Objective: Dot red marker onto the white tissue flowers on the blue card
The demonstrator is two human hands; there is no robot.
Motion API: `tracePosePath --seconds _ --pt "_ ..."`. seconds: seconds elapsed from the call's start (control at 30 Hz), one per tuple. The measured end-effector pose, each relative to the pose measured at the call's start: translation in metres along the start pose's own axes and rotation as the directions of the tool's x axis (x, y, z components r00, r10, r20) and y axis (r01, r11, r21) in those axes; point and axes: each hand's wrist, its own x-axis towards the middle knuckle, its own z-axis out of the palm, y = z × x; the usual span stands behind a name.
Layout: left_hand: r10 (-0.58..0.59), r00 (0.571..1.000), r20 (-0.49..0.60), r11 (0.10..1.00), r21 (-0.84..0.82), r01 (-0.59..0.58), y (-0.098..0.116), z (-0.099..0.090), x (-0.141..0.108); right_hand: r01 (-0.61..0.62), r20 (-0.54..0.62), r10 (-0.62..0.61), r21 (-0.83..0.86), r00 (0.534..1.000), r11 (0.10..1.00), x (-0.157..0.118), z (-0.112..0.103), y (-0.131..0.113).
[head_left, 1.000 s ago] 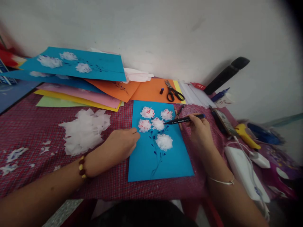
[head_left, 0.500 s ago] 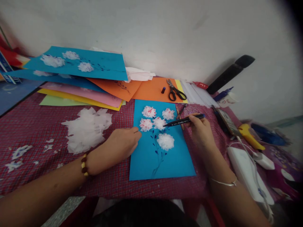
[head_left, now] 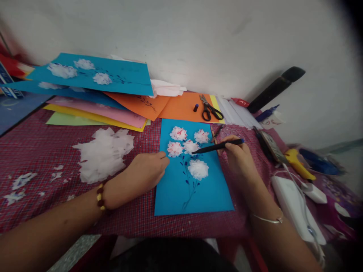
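Observation:
A blue sheet lies on the checked cloth, bearing several white paper flowers, some streaked with red, and drawn dark stems and leaves. My right hand grips a black marker at the sheet's right side. The marker's tip is over or at the lower edge of the middle flower; contact cannot be made out. My left hand rests by the sheet's left edge, fingers curled together, and whatever may be between them is hidden. Below the middle, a plain white flower sits on the stems.
White tissue pieces lie to the left, with scraps beyond. Behind are stacked coloured sheets, black scissors and a marker cap. At right are a phone, a white power bank and a yellow object.
The marker's tip has shifted slightly left and down, and the marker has rolled so its lettering no longer shows. My left hand has hardly moved.

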Motion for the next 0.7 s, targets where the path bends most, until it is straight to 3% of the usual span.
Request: tracePosePath --seconds 0.1,0.37,0.47,0.5,0.57,0.63,0.7 --pt "-0.001 1.0 0.011 1.0 -0.009 0.001 0.001 -0.001 0.0 -0.005 -0.001 0.005 -0.053 1.0 0.999 0.0 -0.002 0.003" --pt "-0.005 1.0 0.003 1.0 -0.012 0.005 0.0 -0.002 0.0 0.019 -0.034 -0.019 0.01 0.999 1.0 -0.001 0.008 -0.001" --pt "-0.008 1.0 0.006 1.0 -0.006 0.008 0.0 -0.001 0.0 0.082 -0.143 -0.085 -0.021 0.986 0.996 0.005 -0.004 -0.01" --pt "-0.004 1.0 0.009 1.0 -0.005 0.004 0.0 0.0 0.001 0.135 -0.224 -0.139 -0.035 0.965 0.99 0.008 -0.013 -0.014" --pt "0.013 1.0 0.007 1.0 -0.002 -0.013 -0.001 0.002 0.001 0.224 -0.413 -0.254 -0.12 0.874 0.967 0.014 -0.035 -0.021" --pt "0.023 1.0 0.0 1.0 0.005 -0.023 -0.003 0.004 0.002 0.219 -0.543 -0.314 -0.235 0.779 0.947 0.019 -0.059 -0.024" --pt "0.025 1.0 -0.017 1.0 0.02 -0.025 -0.005 0.007 0.003 0.148 -0.593 -0.334 -0.339 0.733 0.929 0.021 -0.078 -0.024"
